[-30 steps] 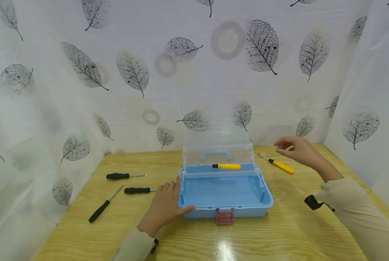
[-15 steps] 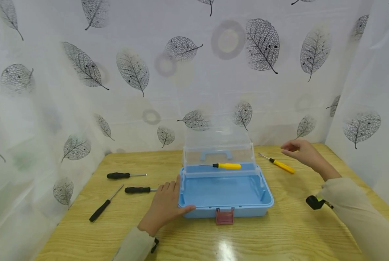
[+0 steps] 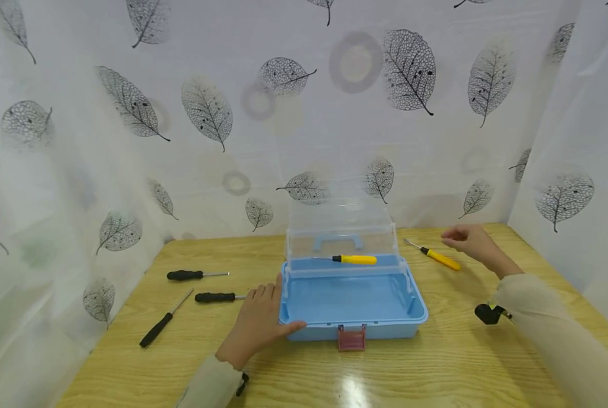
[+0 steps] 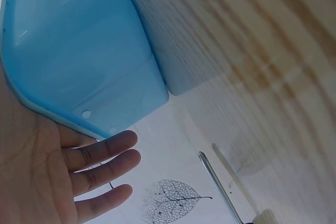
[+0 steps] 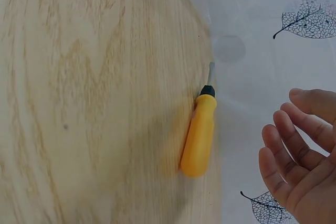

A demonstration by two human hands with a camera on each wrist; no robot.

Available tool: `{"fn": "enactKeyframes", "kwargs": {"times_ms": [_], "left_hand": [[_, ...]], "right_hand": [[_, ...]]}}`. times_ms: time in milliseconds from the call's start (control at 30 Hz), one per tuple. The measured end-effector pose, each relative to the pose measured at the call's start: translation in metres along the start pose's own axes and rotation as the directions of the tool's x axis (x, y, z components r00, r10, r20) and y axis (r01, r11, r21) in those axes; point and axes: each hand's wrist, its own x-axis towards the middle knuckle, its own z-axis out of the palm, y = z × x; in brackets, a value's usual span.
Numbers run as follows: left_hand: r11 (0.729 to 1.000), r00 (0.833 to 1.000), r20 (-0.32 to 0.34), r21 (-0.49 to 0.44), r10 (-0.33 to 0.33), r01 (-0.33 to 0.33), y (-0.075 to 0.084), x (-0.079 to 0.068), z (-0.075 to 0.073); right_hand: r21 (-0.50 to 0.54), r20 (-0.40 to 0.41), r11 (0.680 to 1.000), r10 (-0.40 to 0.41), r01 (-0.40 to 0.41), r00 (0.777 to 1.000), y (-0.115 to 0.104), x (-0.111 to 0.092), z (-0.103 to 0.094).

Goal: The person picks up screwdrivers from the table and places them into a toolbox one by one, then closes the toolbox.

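Observation:
A light-blue toolbox stands on the table with its clear lid raised at the back. My left hand rests against the box's left side, thumb along the front rim; in the left wrist view its fingers are extended beside the blue wall. Across the clear tray at the box's back lies a yellow-handled screwdriver. To the right, another yellow-handled screwdriver lies on the table. My right hand hovers just above and right of it, fingers loosely curved, holding nothing.
On the left of the table are three black-handled screwdrivers: one at the back, one slanted in front, and one beside my left hand. A leaf-print curtain encloses the back and sides. A red latch hangs at the box's front.
My right hand has shifted slightly right and down, away from the box. My left hand stays at the box, and the screwdrivers lie where they were.

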Motion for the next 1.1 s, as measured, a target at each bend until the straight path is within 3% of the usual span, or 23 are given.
{"fn": "enactKeyframes", "kwargs": {"times_ms": [467, 1100], "left_hand": [[1.000, 1.000, 0.009, -0.018, 0.000, 0.000, -0.001, 0.001, 0.000], [1.000, 1.000, 0.020, -0.018, -0.011, 0.011, 0.000, 0.000, -0.001]], "right_hand": [[-0.011, 0.073, 0.998, 0.069, -0.068, 0.995, 0.024, 0.010, 0.008], [-0.074, 0.112, 0.994, 0.092, -0.084, 0.989, 0.032, 0.013, 0.014]]}}
